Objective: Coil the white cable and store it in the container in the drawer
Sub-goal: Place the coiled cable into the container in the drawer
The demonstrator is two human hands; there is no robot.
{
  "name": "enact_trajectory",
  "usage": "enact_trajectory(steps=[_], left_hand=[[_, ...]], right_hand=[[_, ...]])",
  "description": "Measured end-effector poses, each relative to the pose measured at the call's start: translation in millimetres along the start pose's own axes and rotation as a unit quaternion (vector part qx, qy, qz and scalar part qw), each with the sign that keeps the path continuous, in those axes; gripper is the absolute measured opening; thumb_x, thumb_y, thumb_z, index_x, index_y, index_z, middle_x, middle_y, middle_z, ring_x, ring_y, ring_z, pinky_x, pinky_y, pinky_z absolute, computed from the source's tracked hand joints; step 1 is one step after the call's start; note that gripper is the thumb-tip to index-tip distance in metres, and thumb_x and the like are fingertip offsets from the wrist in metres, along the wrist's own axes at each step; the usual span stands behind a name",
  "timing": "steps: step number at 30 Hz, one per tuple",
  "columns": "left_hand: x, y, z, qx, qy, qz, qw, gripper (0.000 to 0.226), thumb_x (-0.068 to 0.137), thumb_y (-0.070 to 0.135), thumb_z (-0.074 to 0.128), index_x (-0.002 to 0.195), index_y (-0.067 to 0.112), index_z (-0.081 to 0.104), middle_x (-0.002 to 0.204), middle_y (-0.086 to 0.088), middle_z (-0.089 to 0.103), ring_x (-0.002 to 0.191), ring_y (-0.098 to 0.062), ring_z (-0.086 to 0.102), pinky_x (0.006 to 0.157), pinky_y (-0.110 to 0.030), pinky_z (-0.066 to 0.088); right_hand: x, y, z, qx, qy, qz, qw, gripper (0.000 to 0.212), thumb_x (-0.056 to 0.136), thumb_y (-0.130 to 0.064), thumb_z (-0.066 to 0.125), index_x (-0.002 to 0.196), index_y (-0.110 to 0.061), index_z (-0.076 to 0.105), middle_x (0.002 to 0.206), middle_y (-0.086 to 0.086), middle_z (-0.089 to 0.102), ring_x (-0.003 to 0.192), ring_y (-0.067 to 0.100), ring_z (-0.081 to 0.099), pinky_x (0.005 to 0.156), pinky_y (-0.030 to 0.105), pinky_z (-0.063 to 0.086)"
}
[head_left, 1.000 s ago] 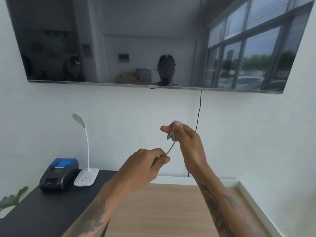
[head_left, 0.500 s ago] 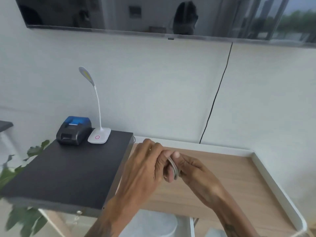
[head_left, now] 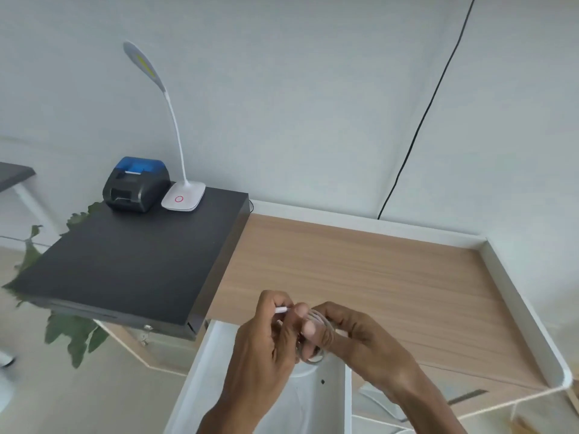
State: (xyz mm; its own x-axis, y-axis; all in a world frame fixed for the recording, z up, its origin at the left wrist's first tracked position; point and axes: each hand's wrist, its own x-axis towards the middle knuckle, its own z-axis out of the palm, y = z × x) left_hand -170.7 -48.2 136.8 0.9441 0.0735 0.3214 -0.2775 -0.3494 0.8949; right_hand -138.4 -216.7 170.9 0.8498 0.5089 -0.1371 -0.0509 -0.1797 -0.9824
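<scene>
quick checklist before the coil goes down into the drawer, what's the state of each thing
1. White cable wound into loops: ok.
2. Right hand holding the coil: ok.
3. Loose end pinched by left hand, not yet tucked: not ok.
4. Drawer open below the hands: ok.
5. Container inside the drawer: cannot tell, hands cover it.
6. Wooden desk edge clear of the coil: ok.

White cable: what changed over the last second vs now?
The hands came down from chest height before the wall to just over the open drawer. The slack strand is gone: the white cable is now a coil around the right hand, and the left hand pinches the free end. Both hands kept hold throughout. Lamp and printer unmoved.
</scene>
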Motion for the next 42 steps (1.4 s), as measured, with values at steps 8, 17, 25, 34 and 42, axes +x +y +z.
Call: enact_trajectory(steps=[8, 17, 25, 34, 42], left_hand=[[-19.0, -8.0, 12.3, -0.026, 0.016, -0.177, 0.984, 0.046, 0.086, 0.068, 0.055, 0.082, 0.022, 0.061, 0.058, 0.000, 0.066, 0.049, -0.015, 0.057, 0.052, -0.033, 0.050], [-25.7, -5.0, 45.9, -0.176, 0.023, -0.369, 0.912, 0.010, 0.088, 0.031, 0.071, 0.079, 0.026, 0.071, 0.072, -0.006, 0.079, 0.058, -0.015, 0.071, 0.053, -0.028, 0.058], [-31.0, 4.0, 48.0, -0.170, 0.007, -0.279, 0.945, 0.025, 0.096, 0.017, 0.057, 0.089, 0.024, 0.079, 0.080, -0.007, 0.078, 0.067, -0.022, 0.073, 0.051, -0.035, 0.058], [-20.8, 4.9, 39.7, -0.074, -0.076, -0.159, 0.982, 0.040, 0.083, 0.060, 0.063, 0.097, 0.024, 0.075, 0.090, -0.004, 0.067, 0.088, -0.021, 0.069, 0.078, -0.032, 0.056], [-15.8, -17.0, 12.5, -0.124, -0.086, -0.247, 0.957, 0.019, 0.077, 0.031, 0.072, 0.096, 0.032, 0.078, 0.092, 0.005, 0.079, 0.087, -0.011, 0.074, 0.074, -0.015, 0.054]], right_hand=[[-19.3, 37.1, 1.0, -0.179, 0.048, -0.095, 0.978, 0.023, 0.097, -0.033, 0.060, 0.092, -0.014, 0.072, 0.083, -0.004, 0.071, 0.081, 0.025, 0.060, 0.075, 0.039, 0.049], [-33.6, 49.7, -7.7, -0.218, 0.073, -0.140, 0.963, 0.018, 0.099, -0.032, 0.059, 0.104, -0.020, 0.071, 0.086, -0.014, 0.069, 0.079, 0.016, 0.059, 0.070, 0.037, 0.049], [-31.0, 36.5, -25.6, -0.242, 0.059, -0.172, 0.953, 0.013, 0.100, -0.030, 0.059, 0.101, -0.023, 0.070, 0.080, -0.031, 0.058, 0.078, 0.008, 0.058, 0.070, 0.018, 0.044], [-15.1, 33.3, -32.1, -0.291, 0.073, -0.194, 0.934, 0.019, 0.103, -0.014, 0.053, 0.092, -0.006, 0.066, 0.077, 0.002, 0.060, 0.068, 0.019, 0.052, 0.061, 0.035, 0.045], [3.9, 45.5, -6.6, -0.295, 0.106, -0.158, 0.936, 0.021, 0.101, -0.021, 0.054, 0.093, -0.009, 0.069, 0.082, 0.001, 0.051, 0.068, 0.014, 0.049, 0.063, 0.021, 0.043]])
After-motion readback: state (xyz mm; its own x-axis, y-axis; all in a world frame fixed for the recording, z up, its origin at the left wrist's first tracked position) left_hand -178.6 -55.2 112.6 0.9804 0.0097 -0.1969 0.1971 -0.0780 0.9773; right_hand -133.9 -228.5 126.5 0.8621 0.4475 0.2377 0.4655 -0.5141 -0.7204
